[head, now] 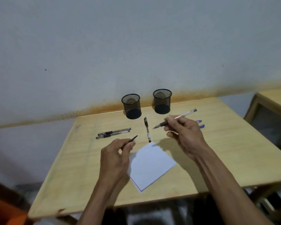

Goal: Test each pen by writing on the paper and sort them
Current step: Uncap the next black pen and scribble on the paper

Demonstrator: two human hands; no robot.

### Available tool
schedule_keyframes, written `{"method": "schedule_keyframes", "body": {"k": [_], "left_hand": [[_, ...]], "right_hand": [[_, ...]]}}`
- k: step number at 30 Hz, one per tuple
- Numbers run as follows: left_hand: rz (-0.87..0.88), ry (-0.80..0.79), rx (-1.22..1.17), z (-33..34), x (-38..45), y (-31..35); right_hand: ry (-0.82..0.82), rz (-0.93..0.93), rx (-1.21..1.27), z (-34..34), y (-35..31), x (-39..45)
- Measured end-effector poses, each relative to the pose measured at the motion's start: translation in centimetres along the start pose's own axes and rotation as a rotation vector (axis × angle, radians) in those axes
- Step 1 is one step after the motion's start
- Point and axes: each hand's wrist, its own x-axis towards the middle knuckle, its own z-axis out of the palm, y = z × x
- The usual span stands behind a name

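Two round black mesh cups (pixel 162 101) behind flat white paper (pixel 152 164)

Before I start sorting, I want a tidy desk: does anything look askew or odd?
Only the paper: it lies turned diamond-wise to the table edge. Both cups stand upright, and nothing looks spilled.

Pale wall (pixel 120 46) with orange stain along base; second wooden table (pixel 276 98) at right edge
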Motion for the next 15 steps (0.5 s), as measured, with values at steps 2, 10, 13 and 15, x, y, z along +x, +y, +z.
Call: {"method": "schedule_keyframes", "body": {"k": [2, 10, 13, 15], "left_hand": [[-0.119, 0.013, -0.012, -1.5, 0.4, -1.5], [-0.207, -0.018, 0.180, -1.0, 3.1, -4.2], [-0.168, -0.062, 0.328, -0.5, 4.1, -6.0], [-0.174, -0.085, 0.417, -0.1, 4.8, -7.4]], "right_hand": [[0.073, -0.041, 0.040, -2.3, -1.3, 1.2], [0.027, 0.023, -0.138, -0.5, 2.0, 0.7], [0.027, 0.067, -0.154, 0.2, 3.2, 0.3], [0.022, 0.082, -0.155, 0.7, 3.7, 0.2]]}}
